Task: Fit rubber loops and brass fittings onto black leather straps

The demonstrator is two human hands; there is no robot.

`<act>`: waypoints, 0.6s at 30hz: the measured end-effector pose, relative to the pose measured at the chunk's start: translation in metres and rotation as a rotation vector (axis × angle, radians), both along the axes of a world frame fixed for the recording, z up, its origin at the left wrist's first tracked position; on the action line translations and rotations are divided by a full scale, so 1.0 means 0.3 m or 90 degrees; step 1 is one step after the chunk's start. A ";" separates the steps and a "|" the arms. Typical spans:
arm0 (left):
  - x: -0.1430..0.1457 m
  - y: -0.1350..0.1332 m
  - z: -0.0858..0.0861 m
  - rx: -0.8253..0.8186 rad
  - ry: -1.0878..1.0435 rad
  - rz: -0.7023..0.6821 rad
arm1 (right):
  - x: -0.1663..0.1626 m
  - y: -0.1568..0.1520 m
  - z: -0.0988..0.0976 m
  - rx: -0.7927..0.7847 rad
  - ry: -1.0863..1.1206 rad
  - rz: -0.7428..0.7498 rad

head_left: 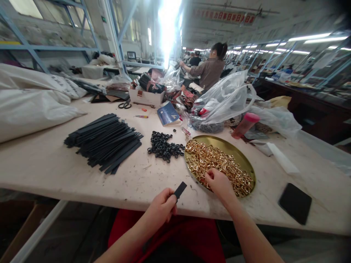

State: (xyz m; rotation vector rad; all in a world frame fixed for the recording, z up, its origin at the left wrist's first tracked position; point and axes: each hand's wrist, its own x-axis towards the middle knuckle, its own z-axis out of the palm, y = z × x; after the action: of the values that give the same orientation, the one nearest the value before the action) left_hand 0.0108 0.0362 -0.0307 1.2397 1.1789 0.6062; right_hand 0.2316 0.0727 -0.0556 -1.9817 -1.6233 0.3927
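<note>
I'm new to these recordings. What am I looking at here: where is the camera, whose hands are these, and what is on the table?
There is no machine here. A person works with bare hands, and the single camera sits on their head, looking forward and down. The left hand pinches a short black strip in its fingers at the near table edge. The right hand reaches into a round gold tray full of small gold metal pieces; whether it grips one is unclear. On the table lie a stack of long black strips, a pile of black rings and plastic bags. Another person works farther back.
</note>
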 end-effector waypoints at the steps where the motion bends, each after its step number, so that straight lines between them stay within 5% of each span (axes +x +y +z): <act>1: 0.014 0.004 0.002 0.015 -0.017 0.005 | -0.012 -0.015 0.013 0.008 0.092 0.020; 5: 0.064 0.019 0.008 0.028 -0.111 0.008 | -0.122 -0.101 0.055 -0.062 0.669 0.126; 7: 0.073 0.017 0.010 0.029 -0.141 0.014 | -0.184 -0.143 0.059 -0.109 0.805 0.158; 11: 0.053 0.005 0.005 0.046 -0.034 0.050 | -0.251 -0.179 0.036 -0.102 0.739 0.180; 14: 0.018 0.002 0.007 0.074 0.027 0.000 | -0.255 -0.169 0.015 -0.049 0.690 0.186; 18: -0.038 -0.003 0.013 0.111 0.058 -0.022 | -0.252 -0.150 0.012 -0.043 0.758 0.152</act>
State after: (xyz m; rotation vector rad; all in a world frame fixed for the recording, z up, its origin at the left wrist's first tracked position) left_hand -0.0005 0.0352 -0.0266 1.4455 1.1976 0.6422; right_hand 0.1560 0.0277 -0.0522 -1.1114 -1.0084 1.3925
